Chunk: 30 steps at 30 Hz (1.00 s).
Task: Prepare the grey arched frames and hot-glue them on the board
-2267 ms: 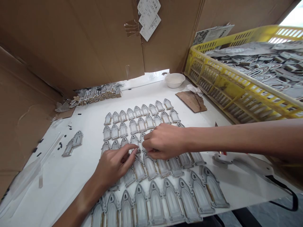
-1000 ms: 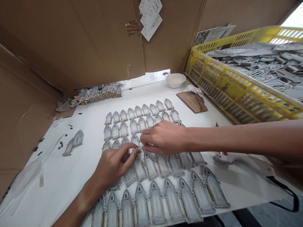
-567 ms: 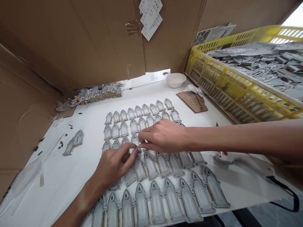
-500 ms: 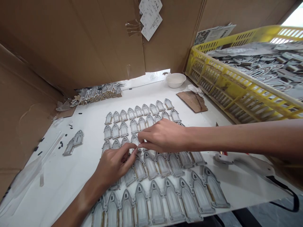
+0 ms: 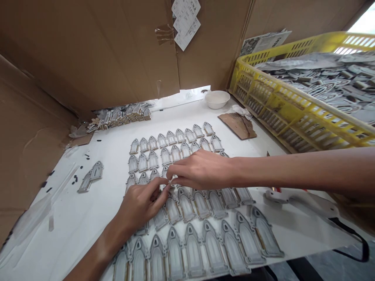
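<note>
Rows of grey arch-shaped window pieces [image 5: 175, 150] lie on a white sheet [image 5: 88, 218]. My left hand [image 5: 142, 205] rests over the middle rows, thumb and forefinger pinched at one piece's top. My right hand [image 5: 202, 169] reaches in from the right, its fingers pinched together at the same spot, fingertips touching those of the left. What sits between the fingertips is too small to make out. Larger-looking arch pieces [image 5: 213, 249] line the near edge.
A yellow crate [image 5: 293, 105] full of grey pieces stands at the right. A white bowl [image 5: 216, 98] and a cardboard scrap [image 5: 238, 125] lie at the back. A stack of pieces [image 5: 123, 115] sits back left, two loose ones [image 5: 90, 176] at the left. Cardboard walls [image 5: 88, 50] enclose the table.
My right hand has slid left along the row until its fingertips meet my left hand's. The left hand has stayed in place.
</note>
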### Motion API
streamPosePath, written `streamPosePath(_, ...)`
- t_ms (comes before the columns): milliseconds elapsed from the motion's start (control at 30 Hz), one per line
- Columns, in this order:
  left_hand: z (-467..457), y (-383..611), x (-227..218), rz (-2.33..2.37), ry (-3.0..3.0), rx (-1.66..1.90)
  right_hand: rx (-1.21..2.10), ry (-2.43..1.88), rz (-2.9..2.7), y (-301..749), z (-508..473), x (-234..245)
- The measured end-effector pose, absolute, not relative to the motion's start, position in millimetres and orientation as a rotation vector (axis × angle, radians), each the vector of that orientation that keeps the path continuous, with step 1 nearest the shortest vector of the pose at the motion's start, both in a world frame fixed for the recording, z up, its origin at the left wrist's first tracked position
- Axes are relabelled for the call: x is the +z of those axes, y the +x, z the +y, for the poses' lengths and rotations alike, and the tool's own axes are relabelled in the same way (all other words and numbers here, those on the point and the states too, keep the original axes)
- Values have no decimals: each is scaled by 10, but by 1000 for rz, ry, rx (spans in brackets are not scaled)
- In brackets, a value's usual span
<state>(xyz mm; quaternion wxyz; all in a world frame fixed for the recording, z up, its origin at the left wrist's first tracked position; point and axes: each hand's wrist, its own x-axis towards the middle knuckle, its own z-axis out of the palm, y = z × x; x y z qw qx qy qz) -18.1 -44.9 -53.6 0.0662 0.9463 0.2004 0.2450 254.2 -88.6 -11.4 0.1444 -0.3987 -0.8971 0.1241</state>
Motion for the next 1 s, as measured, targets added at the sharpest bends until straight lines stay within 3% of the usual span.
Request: streamPosePath(1000, -455, -174, -510, 595, 2841, 679, 339, -1157, -2643, 2518, -908, -64)
